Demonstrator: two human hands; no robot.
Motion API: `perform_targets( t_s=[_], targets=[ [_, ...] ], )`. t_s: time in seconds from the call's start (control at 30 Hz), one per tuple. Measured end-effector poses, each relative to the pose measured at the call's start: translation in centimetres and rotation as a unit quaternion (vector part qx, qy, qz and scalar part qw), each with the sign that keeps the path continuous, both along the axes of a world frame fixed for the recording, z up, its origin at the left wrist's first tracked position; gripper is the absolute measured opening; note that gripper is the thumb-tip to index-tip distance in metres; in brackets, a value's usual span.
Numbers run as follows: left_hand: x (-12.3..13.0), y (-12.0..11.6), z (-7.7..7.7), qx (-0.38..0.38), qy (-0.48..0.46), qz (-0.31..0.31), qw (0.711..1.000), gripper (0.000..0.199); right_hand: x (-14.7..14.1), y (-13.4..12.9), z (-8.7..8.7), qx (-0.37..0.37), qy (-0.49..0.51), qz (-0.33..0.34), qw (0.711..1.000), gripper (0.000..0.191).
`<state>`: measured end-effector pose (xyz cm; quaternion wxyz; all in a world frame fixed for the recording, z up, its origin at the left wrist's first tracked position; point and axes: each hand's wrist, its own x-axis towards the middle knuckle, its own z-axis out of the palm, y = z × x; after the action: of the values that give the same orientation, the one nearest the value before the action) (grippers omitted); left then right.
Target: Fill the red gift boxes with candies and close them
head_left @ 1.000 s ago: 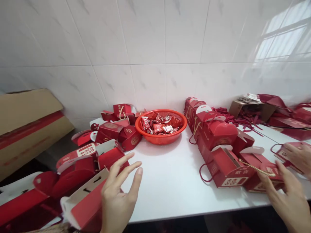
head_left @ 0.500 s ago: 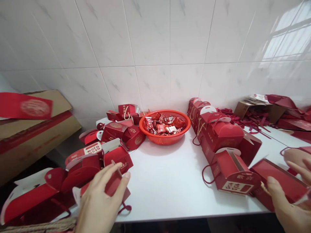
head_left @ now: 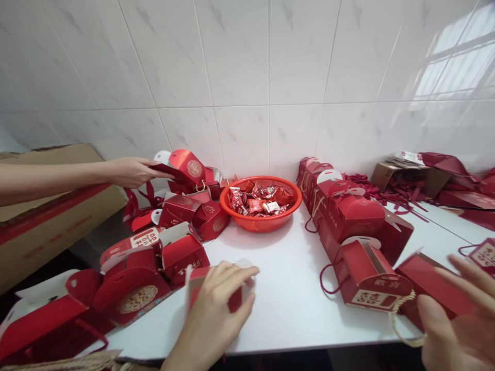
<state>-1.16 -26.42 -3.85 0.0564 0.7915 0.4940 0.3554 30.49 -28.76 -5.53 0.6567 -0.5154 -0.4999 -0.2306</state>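
In the head view, my left hand [head_left: 222, 304] is closed over a small red gift box [head_left: 195, 283] near the front of the table, hiding most of it. My right hand [head_left: 456, 319] is at the lower right with its fingers spread and nothing held in them. It is beside a long red gift box [head_left: 429, 281] and a cream cord loop [head_left: 398, 324]. A red gift box with a white label [head_left: 373, 275] stands just left of that hand, with a dark red cord handle hanging from its side.
An orange basket [head_left: 261, 224] of wrapped candies stands mid-table. A co-worker's hand [head_left: 133, 171] holds a red box [head_left: 185, 167] over the left pile. Several gift boxes line both sides. A cardboard carton [head_left: 69, 232] stands left; red ribbons [head_left: 402, 198] lie at the right.
My left hand has carried the small box rightward, away from the left row. My right hand's fingers have spread. The co-worker's arm has come in from the left with a red box.
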Motion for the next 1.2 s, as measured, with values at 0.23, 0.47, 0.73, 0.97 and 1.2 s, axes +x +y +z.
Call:
perform_targets(
  t_s=[0.23,0.47,0.73,0.97,1.2],
  targets=[
    [6.4,5.9,-0.7,0.053,-0.056,-0.206,0.976,0.015,-7.1,1.6,-1.2,-0.13,-0.11,0.284,0.944,0.033],
    [5.4,7.3,-1.0,0.038,-0.12,-0.176,0.976,0.017,-9.6,4.8,-4.2,-0.208,-0.071,0.293,0.93,0.039],
    [2.5,9.0,0.3,0.046,-0.117,-0.099,0.987,0.022,-12.1,6.9,-3.2,-0.245,-0.099,0.338,0.903,0.043],
    [2.2,10.1,1.1,-0.005,-0.022,-0.098,0.995,0.025,-13.1,8.0,-2.5,-0.225,-0.091,0.381,0.892,0.033],
    [1.5,10.3,0.4,-0.024,-0.09,-0.048,0.995,0.018,-13.0,7.7,-2.3,-0.302,-0.127,0.364,0.872,0.032]
  ],
)
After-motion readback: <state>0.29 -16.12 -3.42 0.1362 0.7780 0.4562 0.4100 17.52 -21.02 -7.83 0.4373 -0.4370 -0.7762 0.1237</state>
